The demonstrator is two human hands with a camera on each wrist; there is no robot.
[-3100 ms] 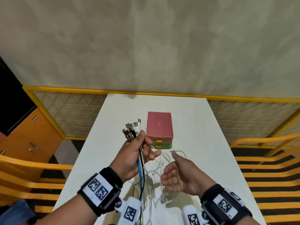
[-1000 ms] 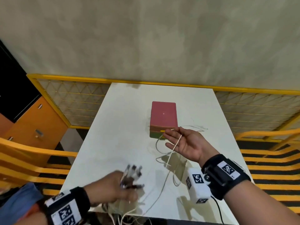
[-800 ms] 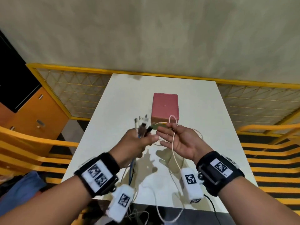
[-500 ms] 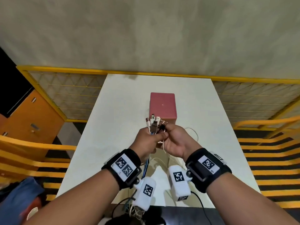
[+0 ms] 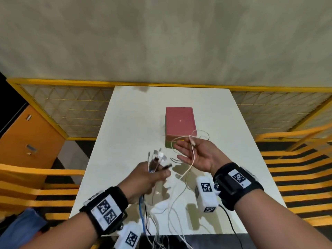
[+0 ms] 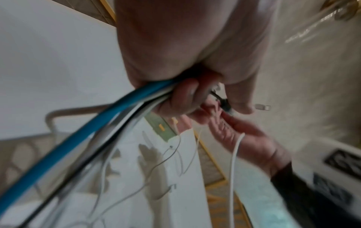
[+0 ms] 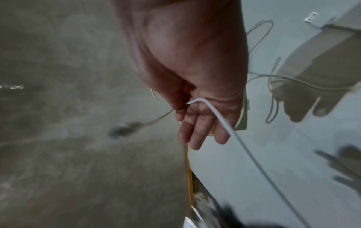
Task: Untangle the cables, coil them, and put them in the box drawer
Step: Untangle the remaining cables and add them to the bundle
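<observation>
- Cables (image 5: pixel 142 212) hang tangled: left hand (image 5: pixel 149 178) grips them bunched; right hand (image 5: pixel 197 155), held flat, carries one white strand (image 5: pixel 192 159).
- Nothing coiled yet; box (image 5: pixel 179 123) drawer looks shut.

The pink plastic drawer box (image 5: pixel 179 123) sits on the white table (image 5: pixel 129 126), behind the left hand (image 5: pixel 147 178) gripping the bunch of blue, black and white cables (image 5: pixel 142 205). A thin white cable (image 5: pixel 191 162) lies across the right hand (image 5: pixel 203 157), right of that grip.
</observation>
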